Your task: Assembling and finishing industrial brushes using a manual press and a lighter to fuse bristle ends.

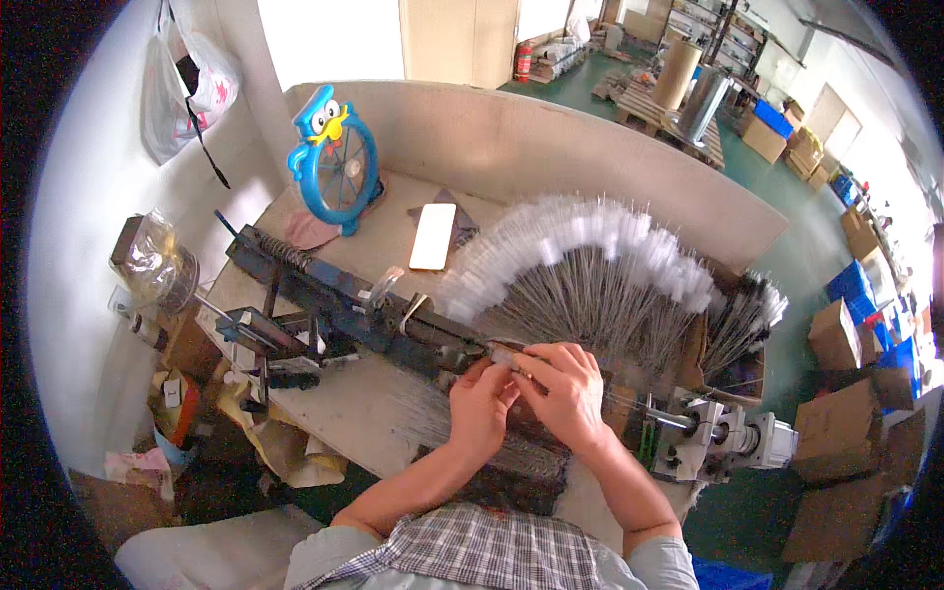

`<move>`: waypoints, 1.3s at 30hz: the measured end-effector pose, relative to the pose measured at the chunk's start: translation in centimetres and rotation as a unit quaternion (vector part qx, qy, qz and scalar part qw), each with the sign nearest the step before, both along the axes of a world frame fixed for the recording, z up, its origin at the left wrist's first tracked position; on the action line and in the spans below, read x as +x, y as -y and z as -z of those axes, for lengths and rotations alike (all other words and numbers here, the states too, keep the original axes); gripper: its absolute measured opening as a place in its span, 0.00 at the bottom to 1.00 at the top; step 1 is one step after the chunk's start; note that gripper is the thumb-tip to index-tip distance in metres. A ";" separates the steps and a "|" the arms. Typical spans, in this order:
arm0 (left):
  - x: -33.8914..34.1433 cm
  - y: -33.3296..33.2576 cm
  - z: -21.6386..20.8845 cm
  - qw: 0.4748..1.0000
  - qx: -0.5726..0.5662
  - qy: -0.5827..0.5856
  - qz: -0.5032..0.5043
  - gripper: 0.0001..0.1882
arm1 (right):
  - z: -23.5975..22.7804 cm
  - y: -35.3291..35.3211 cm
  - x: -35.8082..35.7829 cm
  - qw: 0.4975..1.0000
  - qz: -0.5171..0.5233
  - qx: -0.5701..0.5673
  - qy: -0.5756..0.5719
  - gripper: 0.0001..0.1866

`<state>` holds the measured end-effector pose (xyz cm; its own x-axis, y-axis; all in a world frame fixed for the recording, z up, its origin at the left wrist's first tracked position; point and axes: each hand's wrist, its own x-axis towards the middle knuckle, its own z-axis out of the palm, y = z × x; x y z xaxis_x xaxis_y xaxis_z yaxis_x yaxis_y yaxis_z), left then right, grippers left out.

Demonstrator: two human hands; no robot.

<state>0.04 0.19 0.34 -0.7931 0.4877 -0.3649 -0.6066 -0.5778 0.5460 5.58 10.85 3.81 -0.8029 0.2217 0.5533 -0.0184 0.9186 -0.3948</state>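
Note:
Both hands meet at the right end of a long dark metal machine (369, 310) that runs slantwise over the table. My left hand (480, 405) is closed, with thumb and fingertips pinched at the machine's edge. My right hand (565, 388) is bent over the same spot, its fingers closed by a small whitish piece (504, 356). What lies between the fingertips is mostly hidden. Beyond the hands spreads a fan of thin wire brushes (600, 285) with white bristle ends. Loose thin wires (521, 462) lie in a dark heap close to my body.
A motor unit with a shaft (728, 438) stands at the right. Darker brushes (742, 329) fill a box beside the fan. A phone (433, 236) and a blue duck-shaped fan (339, 172) are at the back, before a low partition (560, 133). Cardboard boxes (836, 433) line the right.

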 end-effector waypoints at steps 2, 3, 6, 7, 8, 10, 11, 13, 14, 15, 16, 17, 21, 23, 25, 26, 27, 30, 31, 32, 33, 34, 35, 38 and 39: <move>0.0 0.2 0.6 1.000 0.008 -0.025 0.005 0.05 | -0.1 0.1 0.1 1.000 0.003 -0.002 -0.011 0.11; 0.0 0.1 0.8 1.000 0.009 -0.024 0.006 0.05 | 0.1 0.0 0.1 1.000 0.003 -0.001 -0.010 0.11; 0.0 -0.1 1.0 1.000 0.004 -0.021 0.005 0.04 | 0.5 -0.2 0.2 1.000 0.002 0.002 -0.002 0.11; 0.0 -0.2 1.0 1.000 0.006 -0.020 0.006 0.04 | 0.3 -0.2 0.2 1.000 0.003 0.005 -0.006 0.11; 0.0 -0.2 1.0 1.000 0.008 -0.019 0.007 0.05 | 0.3 -0.2 0.2 1.000 0.004 0.008 -0.010 0.11; -0.1 -0.2 1.0 1.000 0.005 -0.020 0.007 0.04 | 0.3 -0.3 0.2 1.000 0.002 0.008 -0.011 0.11; -0.1 -0.3 1.0 1.000 0.001 -0.022 0.006 0.04 | 0.3 -0.4 0.2 1.000 0.000 0.008 -0.013 0.11; -0.3 -0.1 1.3 0.999 0.012 -0.032 0.023 0.06 | -0.2 -0.3 0.3 1.000 0.002 0.000 -0.014 0.11; -0.4 0.0 1.3 0.998 0.023 -0.043 0.040 0.08 | -0.5 -0.2 0.4 1.000 0.003 -0.008 -0.015 0.11; -0.5 0.1 1.2 0.998 0.023 -0.043 0.039 0.08 | -1.0 -0.1 0.5 1.000 0.002 -0.008 -0.015 0.11; -0.5 0.1 0.8 0.999 0.042 -0.003 0.028 0.11 | -1.5 -0.1 0.8 1.000 0.017 -0.004 -0.010 0.11; -0.6 0.3 0.5 0.997 0.061 0.036 0.016 0.14 | -1.8 -0.2 1.1 1.000 0.031 -0.001 -0.006 0.10; -0.7 0.8 -0.5 0.995 0.078 0.058 0.027 0.20 | -0.6 -1.2 2.3 0.996 0.029 0.045 0.068 0.08; -0.3 1.1 -1.1 0.997 0.049 0.043 0.042 0.27 | -0.2 -0.7 2.9 0.997 0.030 0.040 0.062 0.08; -0.3 1.2 -1.2 0.997 0.047 0.039 0.056 0.28 | -0.3 -0.6 3.1 0.998 0.031 0.033 0.053 0.07; -0.3 1.2 -1.1 0.996 0.046 0.038 0.068 0.30 | -0.4 -0.6 3.4 0.998 0.026 0.024 0.059 0.08; -0.3 1.2 -0.8 0.996 0.040 0.036 0.075 0.30 | -0.3 -0.6 3.7 0.998 0.024 0.014 0.064 0.08; -0.1 1.2 -0.1 0.994 0.024 0.024 0.103 0.30 | -0.4 -1.3 3.6 0.998 0.023 -0.007 0.054 0.09; -0.1 1.3 -0.1 0.994 0.008 -0.003 0.108 0.30 | -1.0 -1.5 3.7 0.999 0.013 -0.010 0.037 0.09; -0.1 1.4 0.0 0.993 -0.008 -0.028 0.112 0.31 | -1.1 -1.6 3.6 0.998 0.029 -0.023 0.043 0.09; -0.1 2.0 0.7 0.992 -0.012 -0.029 0.121 0.31 | -1.2 -1.3 3.7 0.999 0.016 -0.048 0.019 0.09; 0.4 2.5 0.9 0.991 -0.020 -0.018 0.130 0.31 | -1.3 -1.3 4.2 0.998 0.001 -0.069 -0.003 0.08; 0.9 3.1 1.0 0.986 -0.076 -0.062 0.133 0.32 | -1.7 -0.9 5.0 0.995 0.004 -0.099 0.024 0.08; 0.0 5.5 1.3 0.975 -0.111 -0.125 0.143 0.27 | 1.3 -1.4 8.4 0.987 -0.025 -0.135 0.088 0.08; -0.7 7.0 1.5 0.969 -0.154 -0.139 0.137 0.24 | 2.3 -1.2 9.4 0.980 -0.011 -0.147 0.133 0.07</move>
<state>-0.68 -6.78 -1.11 -0.7385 0.5951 -0.3170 -0.5178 -0.1994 0.8319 15.00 12.09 1.56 -0.9168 0.3209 0.2378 0.1028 0.7650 -0.6358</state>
